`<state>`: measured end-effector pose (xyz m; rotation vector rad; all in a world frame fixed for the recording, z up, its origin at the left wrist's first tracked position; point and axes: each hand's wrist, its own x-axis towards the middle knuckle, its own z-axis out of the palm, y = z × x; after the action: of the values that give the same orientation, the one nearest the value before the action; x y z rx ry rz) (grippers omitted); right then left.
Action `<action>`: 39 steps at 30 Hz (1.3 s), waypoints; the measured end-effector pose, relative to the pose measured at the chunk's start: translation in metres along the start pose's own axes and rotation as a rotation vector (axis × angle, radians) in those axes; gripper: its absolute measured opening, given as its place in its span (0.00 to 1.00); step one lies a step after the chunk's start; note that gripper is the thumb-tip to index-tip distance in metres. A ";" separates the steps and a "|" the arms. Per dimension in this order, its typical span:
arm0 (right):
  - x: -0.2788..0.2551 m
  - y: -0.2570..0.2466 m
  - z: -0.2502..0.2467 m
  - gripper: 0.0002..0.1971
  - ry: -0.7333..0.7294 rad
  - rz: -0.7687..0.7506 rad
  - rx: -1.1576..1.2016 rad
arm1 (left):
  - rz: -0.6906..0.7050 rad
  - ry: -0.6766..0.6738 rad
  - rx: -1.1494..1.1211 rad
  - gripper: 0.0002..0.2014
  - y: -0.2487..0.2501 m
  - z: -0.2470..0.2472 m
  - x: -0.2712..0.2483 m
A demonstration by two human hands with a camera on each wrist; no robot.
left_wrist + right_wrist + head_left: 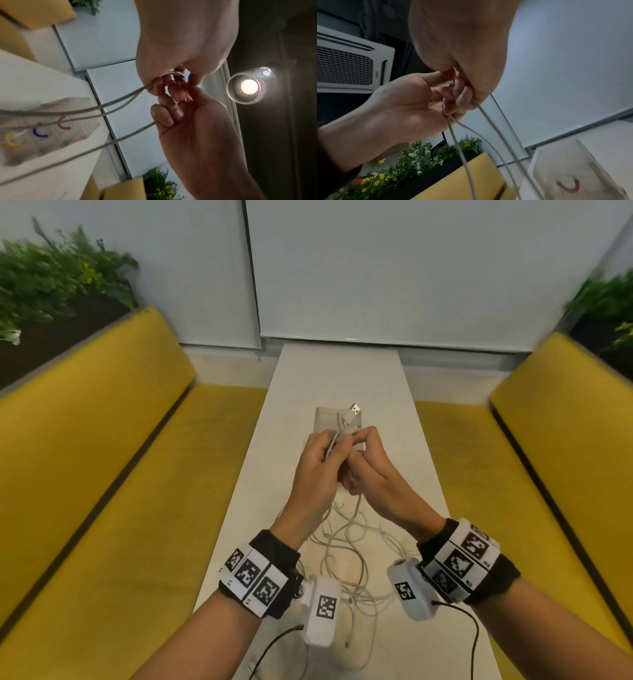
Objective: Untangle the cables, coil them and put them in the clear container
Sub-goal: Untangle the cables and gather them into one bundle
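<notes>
A white USB cable (340, 424) is gripped by both hands above the table, its metal plug (355, 408) sticking up past the fingers. My left hand (329, 444) curls round a small bundle of its loops. My right hand (357, 447) pinches the same cable right beside it. Strands (109, 106) run from both fists down to a loose tangle of white cables (346, 542) on the table below my wrists. The clear container (320, 415) stands just behind the hands; red (63, 124), blue and yellow clips lie in it. How many loops are in the left fist is hidden.
The narrow white table (342, 371) runs away from me between two yellow benches (102, 474) (548, 457). Planters with greenery (51, 278) stand behind the benches. A pale wall with blinds closes the far end.
</notes>
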<state>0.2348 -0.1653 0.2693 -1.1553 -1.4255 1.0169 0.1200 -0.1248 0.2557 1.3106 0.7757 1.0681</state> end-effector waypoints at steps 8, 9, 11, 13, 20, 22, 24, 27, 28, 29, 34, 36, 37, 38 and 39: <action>0.000 0.003 -0.017 0.04 -0.040 -0.004 -0.084 | 0.152 0.226 -0.219 0.18 0.039 -0.004 0.019; -0.004 0.013 -0.024 0.06 -0.042 0.023 -0.121 | 0.177 0.293 -0.306 0.18 0.050 -0.014 0.026; -0.013 0.036 -0.041 0.13 -0.025 0.072 -0.242 | 0.208 0.397 -0.523 0.19 0.076 -0.043 0.040; -0.026 0.058 -0.058 0.20 0.024 0.114 -0.399 | 0.280 0.444 -0.566 0.18 0.102 -0.071 0.045; -0.024 0.028 -0.049 0.11 -0.016 0.157 -0.329 | 0.274 -0.138 0.500 0.13 0.066 -0.019 0.011; -0.014 0.006 -0.042 0.05 -0.038 0.071 -0.220 | 0.157 -0.278 0.597 0.16 0.038 -0.001 0.003; -0.011 -0.005 -0.041 0.05 -0.046 0.056 -0.098 | 0.099 -0.323 0.587 0.13 0.028 0.000 0.003; -0.018 -0.005 -0.044 0.07 -0.049 0.110 0.048 | 0.096 -0.365 0.606 0.15 0.034 -0.013 0.011; -0.019 -0.002 -0.047 0.07 -0.019 0.112 0.071 | 0.094 -0.394 0.630 0.15 0.037 -0.016 0.014; -0.020 -0.001 -0.049 0.08 0.015 0.110 0.102 | 0.089 -0.422 0.647 0.15 0.038 -0.019 0.015; -0.024 -0.008 -0.064 0.11 0.053 0.073 0.160 | 0.234 -0.272 0.478 0.12 0.041 -0.017 0.016; -0.029 -0.002 -0.071 0.12 0.035 0.059 0.053 | 0.266 -0.056 0.204 0.12 0.059 -0.023 0.020; -0.032 0.004 -0.076 0.13 0.050 0.062 0.027 | 0.281 0.048 0.074 0.12 0.071 -0.029 0.023; -0.035 0.012 -0.082 0.14 0.077 0.072 0.009 | 0.301 0.141 -0.033 0.12 0.083 -0.037 0.026; -0.039 0.020 -0.088 0.17 0.118 0.088 -0.010 | 0.329 0.210 -0.120 0.12 0.095 -0.044 0.028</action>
<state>0.3261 -0.1980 0.2553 -1.2734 -1.2977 0.9863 0.0727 -0.0885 0.3461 1.2630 0.6503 1.5113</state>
